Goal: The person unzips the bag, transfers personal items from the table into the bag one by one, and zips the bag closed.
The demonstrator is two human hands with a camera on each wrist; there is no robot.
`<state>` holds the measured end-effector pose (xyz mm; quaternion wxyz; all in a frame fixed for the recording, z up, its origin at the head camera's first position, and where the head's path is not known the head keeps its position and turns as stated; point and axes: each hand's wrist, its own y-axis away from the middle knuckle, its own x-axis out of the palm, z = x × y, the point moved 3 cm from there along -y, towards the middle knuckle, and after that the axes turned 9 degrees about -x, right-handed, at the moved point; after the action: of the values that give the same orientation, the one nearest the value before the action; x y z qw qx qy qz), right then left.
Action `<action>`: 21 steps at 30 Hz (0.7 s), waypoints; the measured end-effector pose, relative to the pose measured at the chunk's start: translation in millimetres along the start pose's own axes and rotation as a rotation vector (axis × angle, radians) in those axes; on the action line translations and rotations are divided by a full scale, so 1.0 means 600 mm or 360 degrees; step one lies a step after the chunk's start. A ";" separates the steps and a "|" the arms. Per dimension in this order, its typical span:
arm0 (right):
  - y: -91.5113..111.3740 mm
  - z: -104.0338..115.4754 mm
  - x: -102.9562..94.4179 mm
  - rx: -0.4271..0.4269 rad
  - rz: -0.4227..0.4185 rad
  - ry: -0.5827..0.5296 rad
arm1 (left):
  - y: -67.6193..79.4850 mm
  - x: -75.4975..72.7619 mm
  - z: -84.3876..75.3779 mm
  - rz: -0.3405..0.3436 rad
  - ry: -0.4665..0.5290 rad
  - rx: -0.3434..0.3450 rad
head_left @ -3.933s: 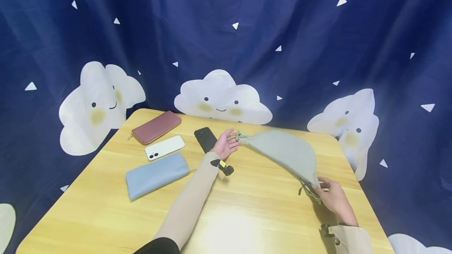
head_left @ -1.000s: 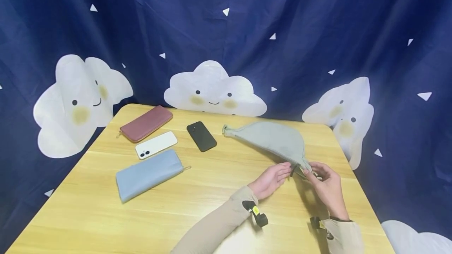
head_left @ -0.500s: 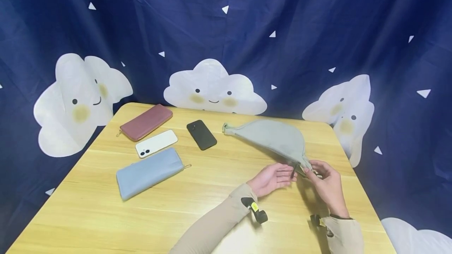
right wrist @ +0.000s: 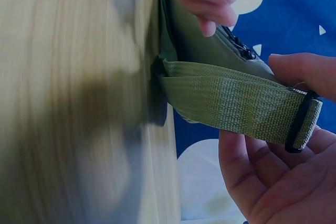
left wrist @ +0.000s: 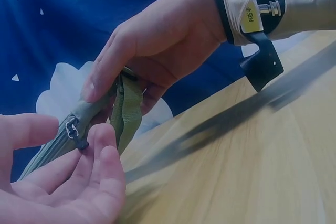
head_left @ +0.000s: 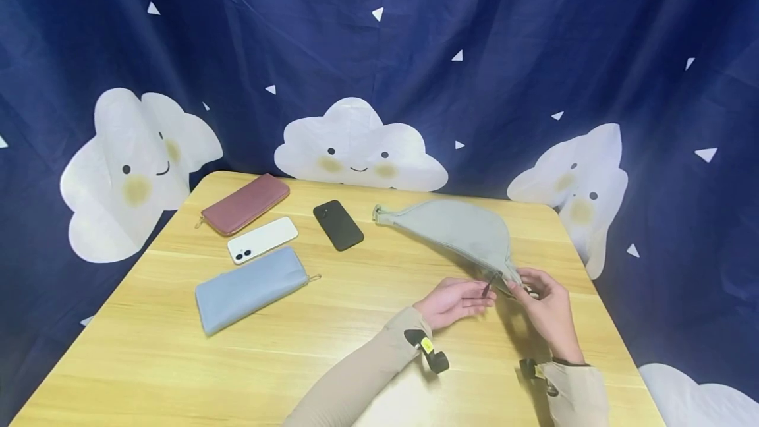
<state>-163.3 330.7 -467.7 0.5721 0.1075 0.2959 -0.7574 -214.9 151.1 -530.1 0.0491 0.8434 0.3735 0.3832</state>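
Note:
A grey-green waist bag [head_left: 456,229] lies on the right part of the table, its near end lifted. My right hand [head_left: 548,308] pinches that end between thumb and fingers. In the right wrist view, a woven strap [right wrist: 226,95] with a black buckle [right wrist: 303,121] passes between its thumb and fingers. My left hand [head_left: 450,303] is held palm up beside the bag's near end, fingers loosely bent. In the left wrist view, the zipper pull [left wrist: 73,129] hangs against or just by its fingertips, with the thumb apart from it.
On the left of the wooden table [head_left: 148,361] lie a dark red wallet [head_left: 246,205], a white phone [head_left: 263,240] and a light blue wallet [head_left: 252,290]. A black phone [head_left: 338,225] lies at the back middle. A blue curtain [head_left: 379,51] hangs behind.
My left hand has come from the bag's far end to its near end, then turned palm up by the zipper pull. My right hand keeps its grip; the near end has shifted slightly.

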 end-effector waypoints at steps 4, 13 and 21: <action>-0.001 0.000 -0.001 0.0003 0.0006 0.0019 | 0.004 0.002 -0.003 -0.0027 -0.0067 -0.0006; 0.003 0.001 -0.001 0.0033 0.0008 0.0023 | 0.004 -0.001 0.003 -0.0131 -0.0062 -0.0020; 0.003 -0.001 0.000 0.0026 -0.0013 0.0002 | 0.000 -0.004 0.003 -0.0185 -0.0063 0.0010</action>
<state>-161.9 330.6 -468.9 0.5679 0.1115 0.2905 -0.7620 -215.1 149.8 -532.8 0.0760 0.8278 0.4219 0.3619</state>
